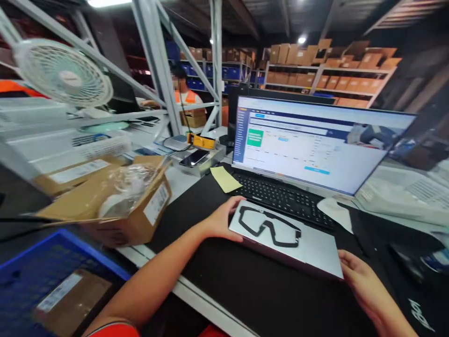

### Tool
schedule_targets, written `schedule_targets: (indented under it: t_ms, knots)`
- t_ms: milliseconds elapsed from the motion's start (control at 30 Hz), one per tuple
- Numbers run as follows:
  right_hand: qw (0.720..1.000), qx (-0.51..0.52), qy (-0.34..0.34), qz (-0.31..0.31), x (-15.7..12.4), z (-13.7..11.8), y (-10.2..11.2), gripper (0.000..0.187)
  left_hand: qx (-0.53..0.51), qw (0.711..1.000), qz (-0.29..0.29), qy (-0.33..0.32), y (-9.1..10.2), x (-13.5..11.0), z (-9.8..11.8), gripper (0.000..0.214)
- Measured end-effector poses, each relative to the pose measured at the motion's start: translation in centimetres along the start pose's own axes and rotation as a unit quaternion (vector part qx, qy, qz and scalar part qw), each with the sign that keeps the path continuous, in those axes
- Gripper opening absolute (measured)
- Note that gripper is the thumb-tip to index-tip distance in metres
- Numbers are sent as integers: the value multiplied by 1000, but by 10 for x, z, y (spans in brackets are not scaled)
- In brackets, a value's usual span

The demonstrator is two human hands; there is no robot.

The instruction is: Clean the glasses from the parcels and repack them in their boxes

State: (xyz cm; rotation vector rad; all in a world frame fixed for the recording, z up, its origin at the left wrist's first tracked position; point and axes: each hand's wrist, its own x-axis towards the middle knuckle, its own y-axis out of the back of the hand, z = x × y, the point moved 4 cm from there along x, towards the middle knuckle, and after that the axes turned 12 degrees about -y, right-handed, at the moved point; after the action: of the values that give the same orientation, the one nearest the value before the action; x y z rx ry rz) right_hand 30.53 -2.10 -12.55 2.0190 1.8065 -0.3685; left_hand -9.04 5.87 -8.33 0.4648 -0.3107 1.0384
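Observation:
A long silver-grey box (pixel 317 248) with a black goggle-frame picture on its top lies across the black desk mat (pixel 252 295). My left hand (pixel 224 220) grips its left end, thumb at the near edge and fingers at the far corner. At the opposite end my right hand (pixel 354 269) holds the box's right edge, its fingers curled against it. Just beyond the box is a black keyboard (pixel 280 196), partly covered by it. A yellow paper note (pixel 225 179) sits at the keyboard's left end.
A monitor (pixel 298 145) stands behind the keyboard. To the left, an open cardboard box (pixel 154 206) holds clear plastic wrapping. A blue crate (pixel 63 290) sits below it. A phone (pixel 194 158), a fan (pixel 65 72) and a mouse (pixel 407 262) are around. A co-worker (pixel 187 93) is behind the frame.

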Motion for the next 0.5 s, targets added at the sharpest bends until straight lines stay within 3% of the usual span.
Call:
schedule_targets:
  t_ms: [67,300,500]
  knots:
    - [1000,-14,10,-2,-2,-6,5,34,-5,1000,3,27,13,2,-2,108]
    - [998,-57,28,-2,2,-5,21,32,-97,980,158,67,67,-2,6,97]
    - [994,-103,18,-10,18,13,40,47,-184,926,323,63,101,-18,8,81]
